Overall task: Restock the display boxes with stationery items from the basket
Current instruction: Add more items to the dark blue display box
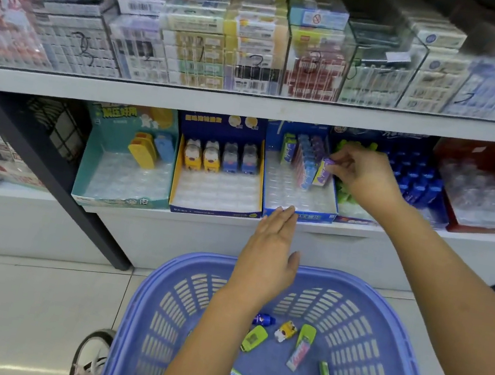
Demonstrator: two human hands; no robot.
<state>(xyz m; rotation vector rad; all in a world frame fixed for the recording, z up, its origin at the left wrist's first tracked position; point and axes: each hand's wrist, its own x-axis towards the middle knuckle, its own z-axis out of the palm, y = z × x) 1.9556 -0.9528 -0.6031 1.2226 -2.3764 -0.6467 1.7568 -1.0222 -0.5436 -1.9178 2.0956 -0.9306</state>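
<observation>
A blue plastic basket (pixel 363 291) sits low in the middle, holding several small stationery items, among them a green piece (pixel 254 338) and a yellow one (pixel 286 330). On the lower shelf stand open display boxes: teal (pixel 94 175), dark blue with yellow sides (pixel 213 209), and a blue box (pixel 316 216) with packs at its back. My right hand (pixel 363 174) pinches a purple pack (pixel 324 169) at the right end of that blue box's row. My left hand (pixel 270 256) hovers flat with straight fingers, fingertips at the blue box's front edge, holding nothing.
Further right sit a box of green items (pixel 347 197), one of blue items (pixel 417 183) and a red box (pixel 485 207). The upper shelf (pixel 188 100) carries clear acrylic bins of packaged goods. A dark shelf post (pixel 45 173) slants at left. A shoe (pixel 92 354) stands beside the basket.
</observation>
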